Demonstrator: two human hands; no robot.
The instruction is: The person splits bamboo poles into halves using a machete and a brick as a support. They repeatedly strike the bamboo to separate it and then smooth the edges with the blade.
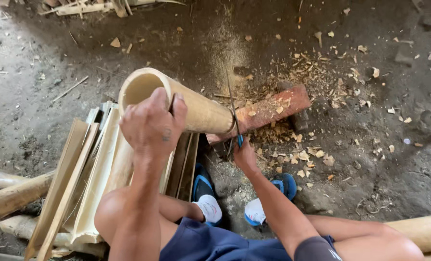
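Bamboo tube (196, 104) lies in the middle of the frame, its far end resting on a reddish wood block (268, 110). Left hand (152, 124) grips the open near end, fingers curled tight over the rim. Right hand (243, 155) is clamped on the handle of a thin saw (233, 108) that crosses the tube. Split bamboo slats (92, 174) sit lower left.
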